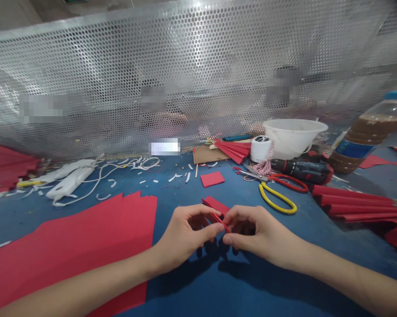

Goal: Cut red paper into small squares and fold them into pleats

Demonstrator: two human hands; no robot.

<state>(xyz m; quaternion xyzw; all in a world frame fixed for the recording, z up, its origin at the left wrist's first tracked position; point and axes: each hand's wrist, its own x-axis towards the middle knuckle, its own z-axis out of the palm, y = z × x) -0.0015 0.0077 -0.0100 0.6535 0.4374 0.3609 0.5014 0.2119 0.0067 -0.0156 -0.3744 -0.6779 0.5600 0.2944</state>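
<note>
Grip: left hand (pixel 185 235) and right hand (pixel 261 233) pinching folded red paper (pixel 216 207) (edges just between the fingertips)
Room: bare blue worktop (pixel 198 297) at 6 o'clock; red paper sheets (pixel 76 246) at 9 o'clock

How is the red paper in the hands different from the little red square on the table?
The folded red paper is creased into narrow pleats, but the flat red square has no folds that show. The folded red paper is pinched between the left hand and right hand, while the flat red square lies untouched on the blue table. Both are the same bright red.
</note>
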